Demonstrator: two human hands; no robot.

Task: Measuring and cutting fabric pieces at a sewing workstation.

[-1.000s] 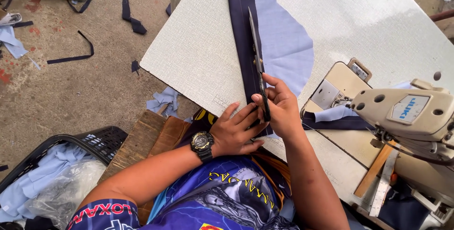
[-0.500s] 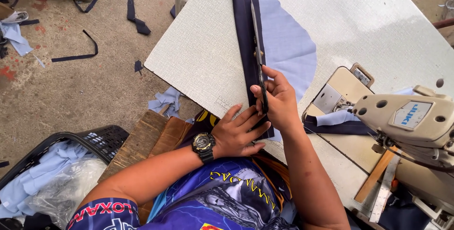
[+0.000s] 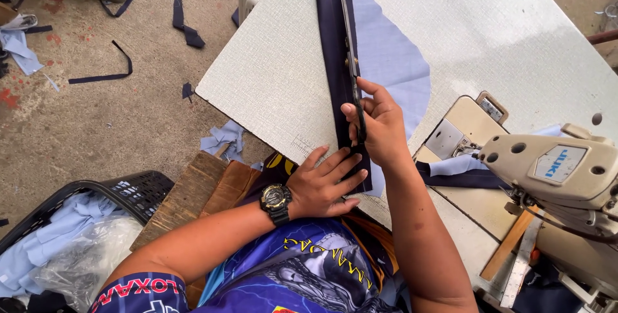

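Right hand [image 3: 380,126]: closed around the handles of the scissors [image 3: 351,62]; fingers curled through the loops, a firm hold; it sits over the near part of the fabric
Scissors: long dark blades lying along the cloth, tips pointing away from the person; they run on the seam line where dark meets pale; whether the blades are parted I cannot tell
Left hand [image 3: 325,184]: flat and spread, holding nothing; fingertips press the near end of the dark navy strip [image 3: 331,49] onto the board; a black wristwatch [image 3: 277,200] sits on the wrist
Dark navy strip: a long band running away from the person on the white table board [image 3: 270,75]; its right edge meets the pale blue piece [image 3: 393,62]
Pale blue piece: rounded outer edge, lying flat, just right of the scissors
Sewing machine [image 3: 560,171]: cream-coloured, at the right, with blue and navy cloth under its arm
Black basket [image 3: 129,194]: lower left on the floor, holding pale blue cloth and clear plastic
Floor scraps [image 3: 187,26]: navy and blue offcuts scattered on the concrete to the left
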